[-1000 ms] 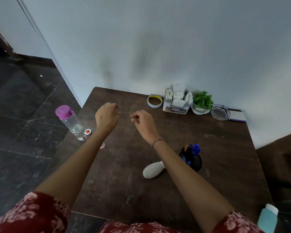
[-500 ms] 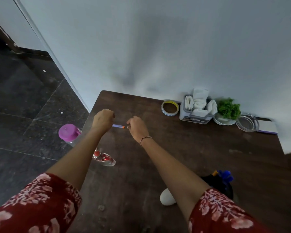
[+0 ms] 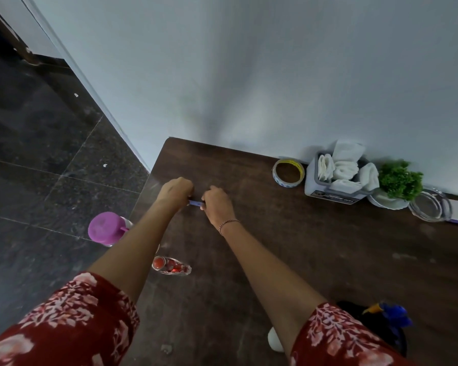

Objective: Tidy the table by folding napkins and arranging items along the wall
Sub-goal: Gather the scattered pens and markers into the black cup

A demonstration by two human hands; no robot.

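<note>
The left hand (image 3: 175,192) and the right hand (image 3: 217,203), fingers curled, each grip 1 end of a thin blue stick (image 3: 195,202) over the dark surface (image 3: 302,247).

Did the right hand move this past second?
Yes. The right hand has shifted left, away from the yellow-edged tape roll, toward the left hand along the thin blue pen.

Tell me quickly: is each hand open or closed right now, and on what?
Left hand: closed, fingers curled round one end of a thin blue stick.
Right hand: closed, gripping the stick's other end.
</note>
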